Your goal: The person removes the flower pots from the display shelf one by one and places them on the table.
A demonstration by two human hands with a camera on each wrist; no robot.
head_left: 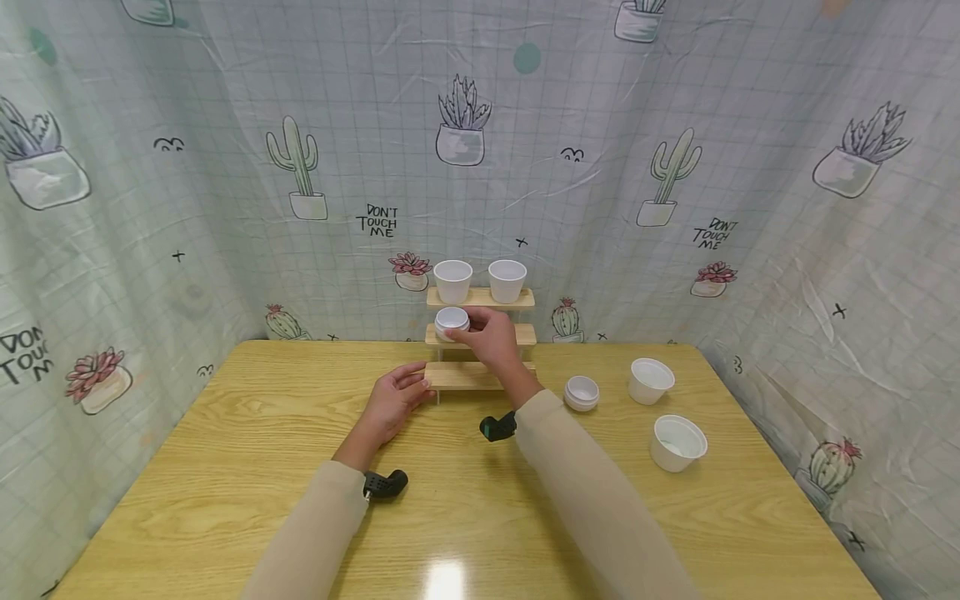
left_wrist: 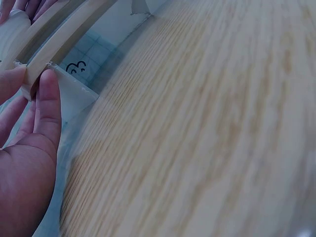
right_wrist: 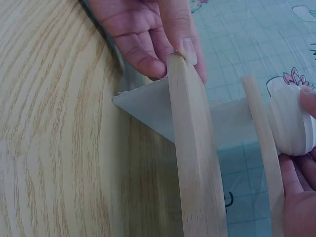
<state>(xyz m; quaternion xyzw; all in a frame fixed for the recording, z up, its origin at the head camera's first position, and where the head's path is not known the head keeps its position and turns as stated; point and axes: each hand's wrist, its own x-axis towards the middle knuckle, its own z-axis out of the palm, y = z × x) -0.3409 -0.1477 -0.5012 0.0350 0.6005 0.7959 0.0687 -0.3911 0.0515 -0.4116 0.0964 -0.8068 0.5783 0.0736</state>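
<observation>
The right hand holds a small white jar pinched between thumb and fingers, open mouth upward, at the left part of the middle shelf of a three-tier wooden stand; whether the jar's base touches that shelf I cannot tell. The left hand grips the left end of the lowest shelf, thumb over the edge and fingers beneath, nearly closed on the thin board. On the top shelf stand two white cups, a left cup and a right cup, side by side with a gap between them. A second small jar sits on the wooden table, right of the stand near the right forearm. Farther right are two more upright cups, the far cup and the near cup, standing apart. Black devices show at both wrists, beside beige sleeves. Behind the table hangs a pale gridded curtain printed with potted cacti and the words "DON'T TOUCH ME"
</observation>
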